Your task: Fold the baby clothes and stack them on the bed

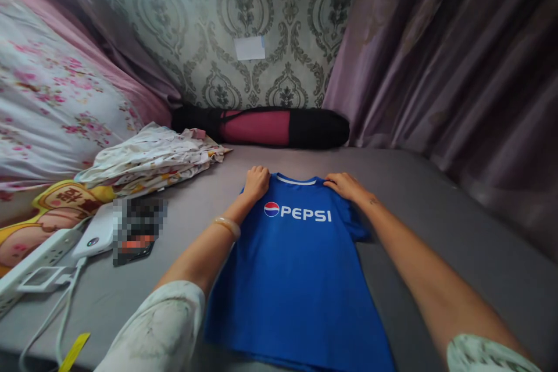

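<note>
A blue T-shirt (pixel 296 279) with a PEPSI print lies front side up on the grey sheet (pixel 418 209), its collar at the far end. At the shirt's left shoulder in the picture, my left hand (pixel 257 182) has its fingers curled round the fabric; a bangle sits on that wrist. My right hand (pixel 346 186) pinches the other shoulder, beside the collar. The right sleeve of the shirt rests partly beneath my right forearm. The left sleeve is mostly hidden behind my left arm.
Crumpled patterned cloth (pixel 152 157) lies at the left. Nearer are a yellow cushion (pixel 65 203), a power strip (pixel 47 256) with cables, a white device (pixel 98 232) and a partly blurred dark object (pixel 137 232). A black and red long bag (pixel 261 128) lies along the wall.
</note>
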